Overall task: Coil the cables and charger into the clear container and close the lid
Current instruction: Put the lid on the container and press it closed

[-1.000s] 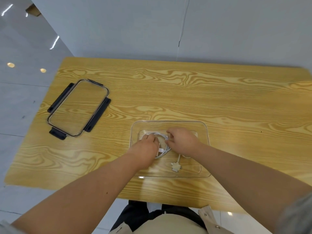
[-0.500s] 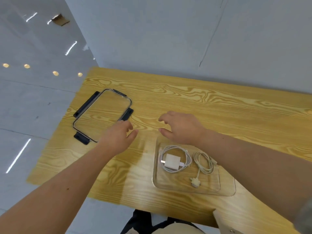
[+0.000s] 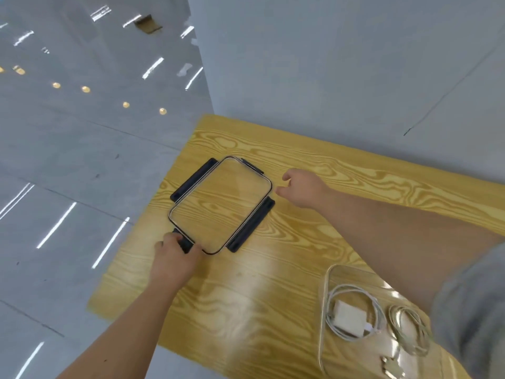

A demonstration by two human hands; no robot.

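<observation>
A clear lid [image 3: 218,206] with dark clips lies flat on the wooden counter [image 3: 273,296], between a person's two hands. The left hand [image 3: 175,258] grips the clip [image 3: 184,243] at the lid's near corner, fingers closed on it. The right hand [image 3: 303,190] hovers just beside the lid's far right corner, fingers loosely spread and holding nothing. Well behind the right hand, under that forearm, the clear container [image 3: 326,310] sits open near the counter's edge. Inside it, a white cable [image 3: 352,289] is coiled around a white charger [image 3: 348,318], and a second coiled cable [image 3: 407,329] lies just beside them, its plug [image 3: 393,369] trailing toward the container's near rim. A grey sleeve [image 3: 470,318] covers the right upper arm.
</observation>
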